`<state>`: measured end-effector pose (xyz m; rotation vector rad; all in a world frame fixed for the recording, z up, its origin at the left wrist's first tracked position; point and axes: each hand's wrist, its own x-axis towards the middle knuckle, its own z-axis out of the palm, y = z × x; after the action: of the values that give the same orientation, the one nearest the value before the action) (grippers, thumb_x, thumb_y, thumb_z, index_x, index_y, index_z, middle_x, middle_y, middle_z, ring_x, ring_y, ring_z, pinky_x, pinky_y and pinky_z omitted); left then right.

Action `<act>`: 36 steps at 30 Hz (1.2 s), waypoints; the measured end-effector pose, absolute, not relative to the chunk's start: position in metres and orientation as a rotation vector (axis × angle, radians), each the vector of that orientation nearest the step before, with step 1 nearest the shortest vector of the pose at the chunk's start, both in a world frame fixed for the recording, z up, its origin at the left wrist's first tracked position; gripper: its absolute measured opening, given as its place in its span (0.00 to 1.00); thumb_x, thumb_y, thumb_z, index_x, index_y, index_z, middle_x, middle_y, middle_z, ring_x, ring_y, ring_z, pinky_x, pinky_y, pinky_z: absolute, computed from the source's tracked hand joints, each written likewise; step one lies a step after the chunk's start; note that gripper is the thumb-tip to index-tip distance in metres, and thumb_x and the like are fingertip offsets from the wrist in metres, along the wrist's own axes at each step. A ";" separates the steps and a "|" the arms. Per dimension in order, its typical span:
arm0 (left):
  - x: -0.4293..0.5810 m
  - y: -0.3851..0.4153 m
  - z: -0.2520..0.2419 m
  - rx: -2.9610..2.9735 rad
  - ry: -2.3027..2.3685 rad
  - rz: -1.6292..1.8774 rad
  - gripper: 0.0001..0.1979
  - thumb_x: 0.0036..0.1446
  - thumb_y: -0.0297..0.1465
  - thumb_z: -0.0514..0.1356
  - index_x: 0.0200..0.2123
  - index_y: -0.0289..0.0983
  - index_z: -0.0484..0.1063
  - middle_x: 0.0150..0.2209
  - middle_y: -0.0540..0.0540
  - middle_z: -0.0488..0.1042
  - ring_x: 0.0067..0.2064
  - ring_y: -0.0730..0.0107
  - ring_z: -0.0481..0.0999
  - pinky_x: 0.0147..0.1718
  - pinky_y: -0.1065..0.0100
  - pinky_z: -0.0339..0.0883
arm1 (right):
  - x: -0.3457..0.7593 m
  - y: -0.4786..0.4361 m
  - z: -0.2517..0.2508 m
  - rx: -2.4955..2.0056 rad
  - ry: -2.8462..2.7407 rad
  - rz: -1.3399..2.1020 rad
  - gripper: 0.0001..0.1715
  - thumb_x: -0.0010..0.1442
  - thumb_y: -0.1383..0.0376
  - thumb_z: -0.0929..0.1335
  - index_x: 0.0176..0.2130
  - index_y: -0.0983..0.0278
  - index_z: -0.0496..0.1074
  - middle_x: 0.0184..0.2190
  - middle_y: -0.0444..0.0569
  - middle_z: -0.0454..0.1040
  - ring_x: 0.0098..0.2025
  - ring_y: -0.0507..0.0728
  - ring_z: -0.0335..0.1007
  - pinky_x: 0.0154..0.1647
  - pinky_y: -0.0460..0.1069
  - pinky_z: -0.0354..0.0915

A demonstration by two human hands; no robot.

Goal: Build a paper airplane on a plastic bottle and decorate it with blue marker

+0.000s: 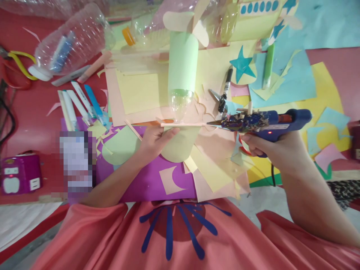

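Observation:
My right hand (270, 148) is wrapped round a blue glue gun (270, 125), its small light glowing orange-red. The gun's nozzle, crusted with scraps, points left at the end of a thin pale strip (182, 125). In my left hand (157, 144), thumb on top, I pinch a pale yellow-green paper piece (180, 146) with a rounded lower edge; the strip lies along its straight upper edge. Just beyond stands a clear bottle wrapped in light green paper (183, 63), with pale petal-shaped blades (180, 21) at its far end. Whether the nozzle touches the strip I cannot tell.
Clear plastic bottles (81, 37) lie at the back. Several markers (75, 99), a blurred-out phone (75, 161) and a purple power adapter (21, 174) are at left. Scissors (215, 94), a black pen (228, 80) and a green cutter (268, 67) lie right of the wrapped bottle among paper scraps.

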<state>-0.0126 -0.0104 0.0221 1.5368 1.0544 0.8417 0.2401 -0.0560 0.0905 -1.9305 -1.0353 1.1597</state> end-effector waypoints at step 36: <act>-0.011 -0.012 0.026 1.583 1.155 0.731 0.30 0.56 0.53 0.55 0.18 0.36 0.76 0.13 0.52 0.53 0.18 0.78 0.51 0.15 0.74 0.43 | 0.217 -0.036 0.087 -1.809 -1.300 1.241 0.22 0.41 0.56 0.74 0.15 0.63 0.60 0.10 0.36 0.58 0.14 0.44 0.51 0.13 0.42 0.48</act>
<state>-0.0107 -0.0119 0.0261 1.5832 1.1549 0.7313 0.2171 -0.0364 0.0872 -1.8090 -1.2996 1.2406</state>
